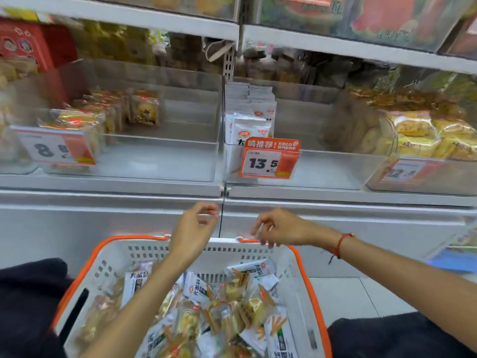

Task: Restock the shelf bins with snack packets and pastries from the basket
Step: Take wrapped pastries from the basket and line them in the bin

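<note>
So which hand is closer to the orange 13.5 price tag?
Right. The right hand hangs just below the 13.5 price tag; the left hand is below it and further left.

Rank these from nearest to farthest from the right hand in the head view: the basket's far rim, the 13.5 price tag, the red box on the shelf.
From the right hand:
1. Basket's far rim, just under the fingertips.
2. 13.5 price tag, above the hand on the middle bin's front.
3. Red box, far up on the left of the shelf.

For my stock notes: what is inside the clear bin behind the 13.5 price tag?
White snack packets stand in rows at the left side of the clear bin; the rest of its floor looks bare. The 13.5 price tag covers the front packets' lower parts.
</note>
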`<state>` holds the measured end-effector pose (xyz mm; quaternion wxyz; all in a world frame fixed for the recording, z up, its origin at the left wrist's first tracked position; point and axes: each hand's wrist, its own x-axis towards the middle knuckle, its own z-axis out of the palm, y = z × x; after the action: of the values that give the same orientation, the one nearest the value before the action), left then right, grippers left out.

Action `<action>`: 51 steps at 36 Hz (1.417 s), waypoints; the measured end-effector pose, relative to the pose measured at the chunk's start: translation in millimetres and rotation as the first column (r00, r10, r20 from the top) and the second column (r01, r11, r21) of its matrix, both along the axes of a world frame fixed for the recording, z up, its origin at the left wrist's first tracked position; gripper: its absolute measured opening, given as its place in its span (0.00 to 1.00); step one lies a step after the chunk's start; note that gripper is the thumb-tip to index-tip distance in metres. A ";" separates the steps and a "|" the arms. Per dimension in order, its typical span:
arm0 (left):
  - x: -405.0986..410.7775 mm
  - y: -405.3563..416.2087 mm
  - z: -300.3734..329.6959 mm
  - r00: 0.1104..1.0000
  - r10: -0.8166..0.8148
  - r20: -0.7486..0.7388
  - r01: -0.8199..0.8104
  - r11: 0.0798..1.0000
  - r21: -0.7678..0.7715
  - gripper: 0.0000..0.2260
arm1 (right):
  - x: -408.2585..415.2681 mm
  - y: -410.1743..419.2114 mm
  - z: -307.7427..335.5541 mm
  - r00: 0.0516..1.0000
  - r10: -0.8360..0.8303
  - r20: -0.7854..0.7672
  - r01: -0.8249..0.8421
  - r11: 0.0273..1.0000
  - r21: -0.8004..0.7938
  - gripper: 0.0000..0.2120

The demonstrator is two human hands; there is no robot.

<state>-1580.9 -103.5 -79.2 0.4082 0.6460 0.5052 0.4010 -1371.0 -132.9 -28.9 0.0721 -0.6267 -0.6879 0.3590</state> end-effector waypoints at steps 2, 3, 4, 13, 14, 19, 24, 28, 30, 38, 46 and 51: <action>-2.7 -3.0 -29.5 0.997 -0.026 -0.071 0.019 0.995 -0.097 0.07 | -0.3 -0.1 -26.2 0.995 0.047 0.087 -0.039 0.995 -0.095 0.06; -2.7 -5.8 -42.4 0.996 -0.038 -0.082 0.027 0.990 -0.140 0.06 | -1.0 0.1 -38.0 0.990 0.064 0.122 -0.047 0.990 -0.134 0.08; -2.5 -8.3 -55.1 0.995 -0.049 -0.088 0.033 0.983 -0.178 0.06 | -2.2 0.6 -49.1 0.983 0.084 0.163 -0.057 0.985 -0.161 0.09; 21.0 -25.4 -128.7 0.940 -0.227 -0.255 0.136 0.934 -0.331 0.13 | -5.6 0.8 -126.6 0.682 0.229 0.695 -0.341 0.940 0.025 0.15; 25.0 -25.2 -132.1 0.931 -0.238 -0.278 0.141 0.934 -0.327 0.14 | -4.5 -0.6 -131.9 0.639 0.241 0.731 -0.386 0.922 0.034 0.15; 48.9 -18.3 -145.4 0.852 -0.319 -0.415 0.226 0.939 -0.258 0.18 | 2.1 -3.4 -148.9 0.527 0.279 0.803 -0.491 0.871 0.019 0.20; 66.5 -15.7 -156.8 0.756 -0.338 -0.561 0.256 0.941 -0.221 0.15 | -3.5 -2.6 -160.2 0.600 0.204 0.774 -0.366 0.930 0.038 0.16; 71.3 -16.3 -161.3 0.649 -0.319 -0.691 0.277 0.945 -0.175 0.13 | -3.9 1.4 -159.4 0.639 0.217 0.738 -0.340 0.940 0.018 0.12; 71.8 -14.5 -161.3 0.659 -0.284 -0.696 0.275 0.953 -0.129 0.11 | -1.5 5.9 -153.6 0.662 0.216 0.718 -0.338 0.941 0.028 0.10; 47.1 0.4 -133.5 0.729 -0.287 -0.622 0.306 0.949 -0.079 0.10 | 0.6 16.8 -116.1 0.747 0.226 0.625 -0.348 0.935 0.077 0.10; 14.4 21.0 -70.6 0.754 -0.492 -0.435 0.474 0.866 -0.156 0.08 | -2.0 20.9 -36.6 0.902 0.270 0.338 -0.285 0.959 -0.007 0.15; -3.1 24.2 -23.9 0.846 -0.523 -0.105 0.498 0.845 -0.194 0.07 | 2.2 16.9 9.7 0.995 0.101 -0.023 -0.098 0.992 0.085 0.19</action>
<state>-1584.0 -79.3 -103.1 0.5104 0.7514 0.3750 0.1850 -1368.8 -116.0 -19.2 0.0898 -0.5831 -0.7317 0.3414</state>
